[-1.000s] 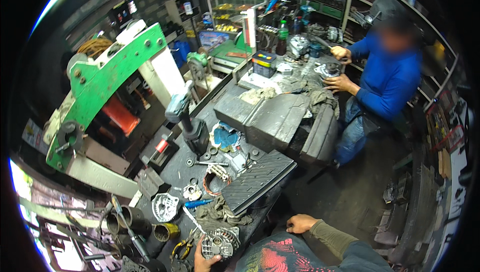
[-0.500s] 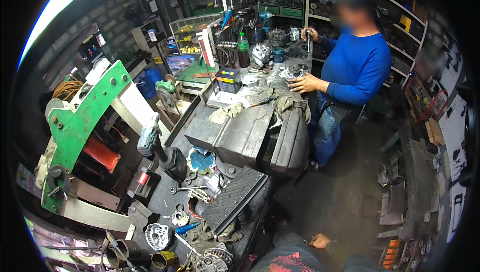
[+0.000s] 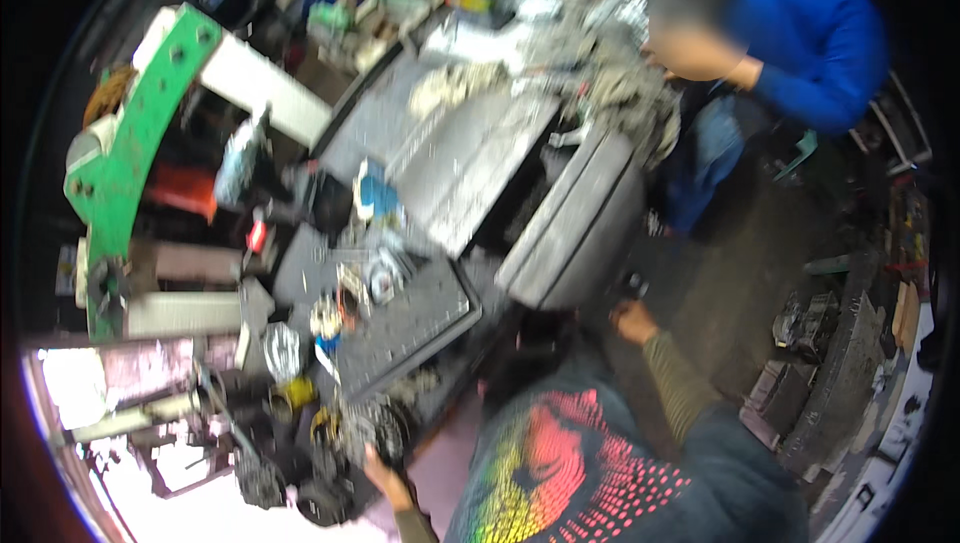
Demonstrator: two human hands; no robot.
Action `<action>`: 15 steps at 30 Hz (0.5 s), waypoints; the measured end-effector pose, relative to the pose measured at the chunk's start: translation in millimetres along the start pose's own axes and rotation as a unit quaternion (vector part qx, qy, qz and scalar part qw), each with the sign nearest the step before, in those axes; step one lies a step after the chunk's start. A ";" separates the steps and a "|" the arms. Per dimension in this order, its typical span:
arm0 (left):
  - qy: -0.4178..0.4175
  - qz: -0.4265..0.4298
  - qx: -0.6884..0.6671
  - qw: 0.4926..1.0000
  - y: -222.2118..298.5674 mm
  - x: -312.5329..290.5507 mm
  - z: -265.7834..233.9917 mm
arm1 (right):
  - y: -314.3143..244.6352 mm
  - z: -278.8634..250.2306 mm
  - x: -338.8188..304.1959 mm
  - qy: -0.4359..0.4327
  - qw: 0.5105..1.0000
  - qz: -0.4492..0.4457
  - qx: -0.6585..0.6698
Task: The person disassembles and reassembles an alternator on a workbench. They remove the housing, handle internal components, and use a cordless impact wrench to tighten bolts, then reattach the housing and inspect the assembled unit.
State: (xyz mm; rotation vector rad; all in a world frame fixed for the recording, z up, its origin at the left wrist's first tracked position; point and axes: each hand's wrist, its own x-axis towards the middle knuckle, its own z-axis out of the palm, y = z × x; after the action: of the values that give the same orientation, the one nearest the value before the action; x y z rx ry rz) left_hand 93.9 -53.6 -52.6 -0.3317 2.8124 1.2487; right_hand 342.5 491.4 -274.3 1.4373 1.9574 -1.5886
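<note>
Head view: touching the alternator with the left hand, just ahead of its thumb near the bench edge, well apart from the right hand, unable to tell either grip through blur.

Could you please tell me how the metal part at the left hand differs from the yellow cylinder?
Colour: the metal part is grey, whereas the yellow cylinder is mostly yellow.
Size: the metal part looks larger than the yellow cylinder.
Contact: the left hand is at the metal part; neither hand touches the yellow cylinder.
Shared: both look rounded.
</note>
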 end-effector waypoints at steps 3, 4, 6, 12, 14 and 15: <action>-0.136 -0.045 -0.398 0.906 11.1 -3.3 5.5 | -6.5 -15.7 14.0 0.029 1.000 -0.008 0.002; -0.138 -0.053 -0.398 0.905 17.4 -4.9 6.2 | -7.5 -20.3 13.3 0.027 0.999 0.037 -0.025; -0.118 -0.074 -0.386 0.912 28.3 -8.6 7.6 | -8.8 -26.3 4.0 0.010 0.999 0.034 -0.011; -0.174 -0.105 -0.366 0.908 22.2 -2.0 -7.3 | 12.0 -8.3 -63.3 0.007 0.991 0.100 0.084; -0.203 -0.106 -0.382 0.896 16.1 3.4 -11.6 | 32.1 11.4 -87.6 0.015 0.986 0.123 0.107; -0.191 -0.115 -0.373 0.901 14.7 7.8 -12.5 | 45.5 23.3 -100.3 0.015 0.988 0.109 0.111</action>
State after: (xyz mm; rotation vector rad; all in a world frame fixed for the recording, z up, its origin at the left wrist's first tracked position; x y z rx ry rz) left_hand 83.7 -54.7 -34.4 -0.3703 1.8198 2.0115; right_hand 418.5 415.3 -241.2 1.7015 1.6114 -1.7338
